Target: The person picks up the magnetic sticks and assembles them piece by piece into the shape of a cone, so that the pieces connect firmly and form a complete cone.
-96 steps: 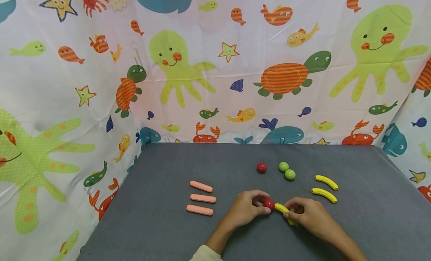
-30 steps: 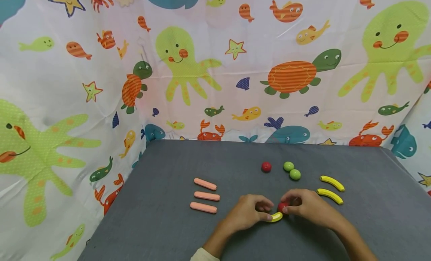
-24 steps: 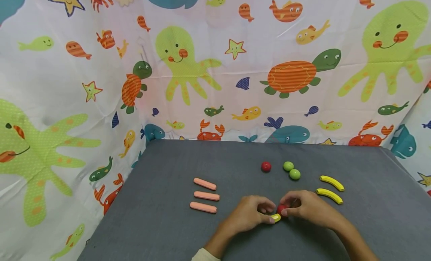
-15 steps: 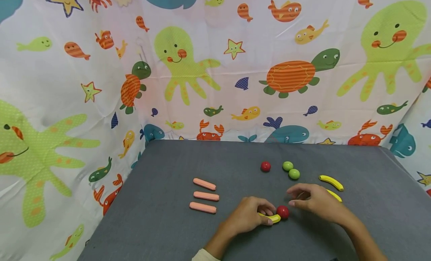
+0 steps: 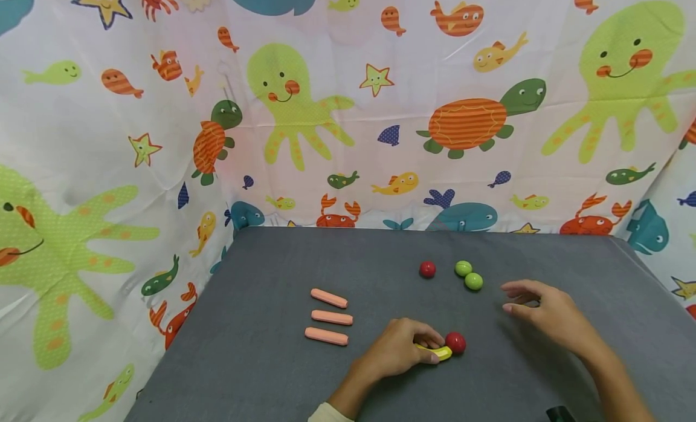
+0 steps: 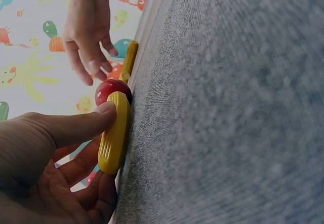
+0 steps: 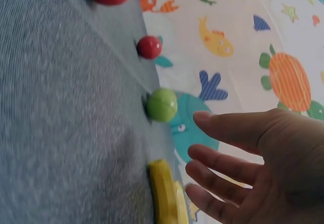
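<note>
My left hand [image 5: 428,347] pinches a yellow banana piece [image 5: 437,352] that lies on the grey table [image 5: 261,361]. In the left wrist view the thumb [image 6: 76,125] lies along the banana piece [image 6: 115,133] with fingers curled under it. A red ball [image 5: 455,343] touches the banana's right end, also seen as the red ball [image 6: 112,88]. My right hand [image 5: 515,298] hovers open to the right, fingers spread, over two other yellow bananas, which it hides in the head view. One of these bananas [image 7: 164,193] shows below its fingers [image 7: 223,165].
Three pink sausage pieces [image 5: 328,317] lie in a column left of my left hand. A second red ball [image 5: 427,269] and two green balls [image 5: 469,275] sit further back. A printed sea-animal curtain [image 5: 348,107] hangs behind and beside the table.
My right hand let go of the red ball and moved right and back, over the two bananas. The left hand stays on the banana piece; the ball rests beside it.
</note>
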{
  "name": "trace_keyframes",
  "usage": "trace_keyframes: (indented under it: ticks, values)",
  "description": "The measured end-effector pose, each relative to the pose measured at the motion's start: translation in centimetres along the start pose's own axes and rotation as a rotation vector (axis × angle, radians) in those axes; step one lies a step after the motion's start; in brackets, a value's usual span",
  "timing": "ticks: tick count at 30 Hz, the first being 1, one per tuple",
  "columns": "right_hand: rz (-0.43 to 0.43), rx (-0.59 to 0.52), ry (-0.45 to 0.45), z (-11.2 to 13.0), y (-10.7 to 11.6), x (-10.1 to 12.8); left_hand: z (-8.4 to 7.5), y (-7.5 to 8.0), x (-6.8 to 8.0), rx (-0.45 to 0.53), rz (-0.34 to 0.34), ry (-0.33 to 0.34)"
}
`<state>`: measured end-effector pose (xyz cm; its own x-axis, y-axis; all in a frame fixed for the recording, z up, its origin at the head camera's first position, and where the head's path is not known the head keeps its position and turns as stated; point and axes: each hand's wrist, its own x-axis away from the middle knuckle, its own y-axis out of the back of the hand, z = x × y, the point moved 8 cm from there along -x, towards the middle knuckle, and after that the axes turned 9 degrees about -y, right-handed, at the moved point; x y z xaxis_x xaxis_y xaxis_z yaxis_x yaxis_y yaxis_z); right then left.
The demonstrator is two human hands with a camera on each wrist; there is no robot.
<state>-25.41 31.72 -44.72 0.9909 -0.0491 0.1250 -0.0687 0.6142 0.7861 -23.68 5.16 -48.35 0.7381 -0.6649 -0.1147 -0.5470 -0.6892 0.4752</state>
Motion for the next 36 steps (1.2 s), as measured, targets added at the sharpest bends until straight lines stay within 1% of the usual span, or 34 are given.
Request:
trace_keyframes:
  ticks: [7,13,21,25,31,36]
  values:
    - [-0.025,0.064,-0.005,-1.7,0.3,-0.5,0.1,0.0,0.1,-0.032,0.017,0.008]
    - [-0.017,0.071,-0.014,-2.4,0.1,-0.9,0.0,0.0,0.2,-0.040,0.028,0.009]
    - [0.042,0.086,-0.070,-3.0,-0.3,-1.2,0.0,0.0,0.4,-0.039,0.030,0.018]
    - [0.064,0.090,-0.083,-3.1,-0.5,-1.1,0.1,0.1,0.3,-0.037,0.026,0.016]
    - [0.113,0.096,-0.133,-3.7,-0.7,-1.0,0.1,0.1,0.3,-0.035,0.034,0.008]
    - [0.137,0.096,-0.145,-3.9,-0.8,-1.0,0.0,0.1,0.3,-0.040,0.034,0.000]
